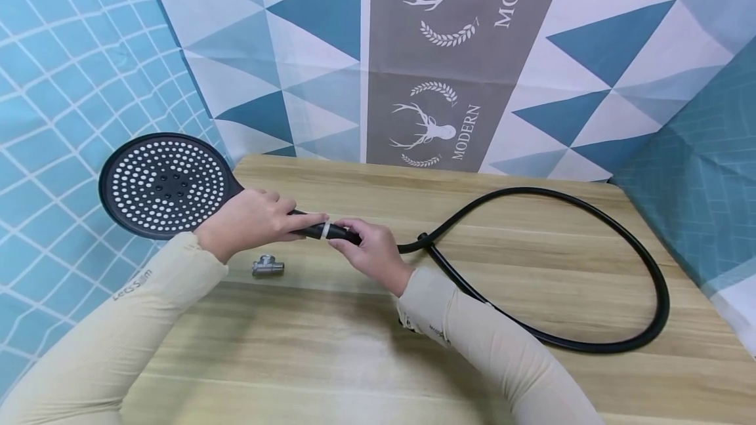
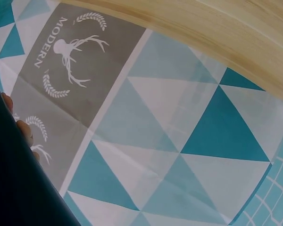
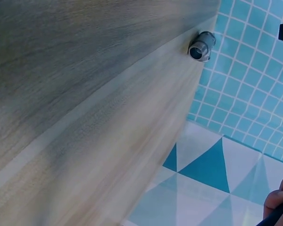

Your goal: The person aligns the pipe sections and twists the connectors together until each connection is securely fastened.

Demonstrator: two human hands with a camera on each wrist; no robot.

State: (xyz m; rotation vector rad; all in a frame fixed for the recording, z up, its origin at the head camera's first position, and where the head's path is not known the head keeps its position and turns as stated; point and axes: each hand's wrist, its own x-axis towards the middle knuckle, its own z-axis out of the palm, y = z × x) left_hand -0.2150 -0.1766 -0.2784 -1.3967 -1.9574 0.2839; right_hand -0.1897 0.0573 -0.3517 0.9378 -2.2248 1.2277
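A large round black shower head (image 1: 168,185) with pale spray nozzles faces up at the left in the head view. My left hand (image 1: 254,218) holds its handle, with the index finger stretched along it toward a white ring (image 1: 325,230). Just right of that ring, my right hand (image 1: 375,251) pinches the black hose end between thumb and fingers. From there the black hose (image 1: 655,274) runs right and loops over the table. In the left wrist view, fingertips (image 2: 23,132) show beside a dark shape. Fingers (image 3: 278,200) appear at the right wrist view's lower right.
A small chrome T-shaped fitting (image 1: 268,266) lies on the wood-grain table (image 1: 354,359), below the left hand. Behind the table stands a patterned backdrop (image 1: 319,103) with triangles and deer heads. Blue tile-print sheets (image 1: 65,84) flank it.
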